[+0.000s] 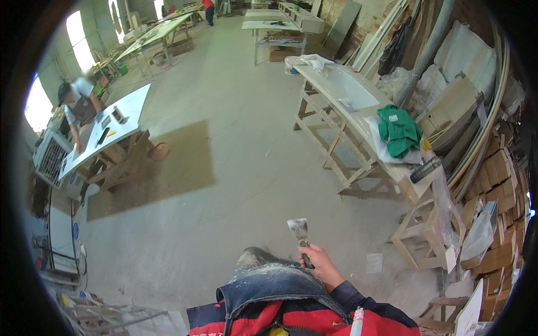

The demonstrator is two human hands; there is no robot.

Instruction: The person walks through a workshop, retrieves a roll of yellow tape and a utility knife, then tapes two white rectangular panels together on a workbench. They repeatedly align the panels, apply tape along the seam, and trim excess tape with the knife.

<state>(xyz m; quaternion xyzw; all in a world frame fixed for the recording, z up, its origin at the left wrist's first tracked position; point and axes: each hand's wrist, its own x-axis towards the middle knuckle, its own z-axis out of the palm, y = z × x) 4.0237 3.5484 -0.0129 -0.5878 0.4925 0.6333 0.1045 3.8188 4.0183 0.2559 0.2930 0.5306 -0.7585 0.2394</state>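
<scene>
A putty knife (299,232) with a wide, smeared metal blade is in my right hand (320,265). My fingers wrap its dark handle, and the blade points forward, away from my body. The knife is held above the grey concrete floor (235,218), just ahead of my dusty dark apron (273,279). My left hand is out of view. At the lower right of my red and dark jacket (248,321), a thin white stick-like object (357,322) pokes up in front of the cloth.
At right stands a long wooden workbench (323,98) bearing a green garment (398,131) and a dark cylinder (425,169). Stacked cardboard (496,252) lines the right wall. A co-worker (82,103) leans over a white panel (133,105) on trestles at left. More tables (271,25) stand behind.
</scene>
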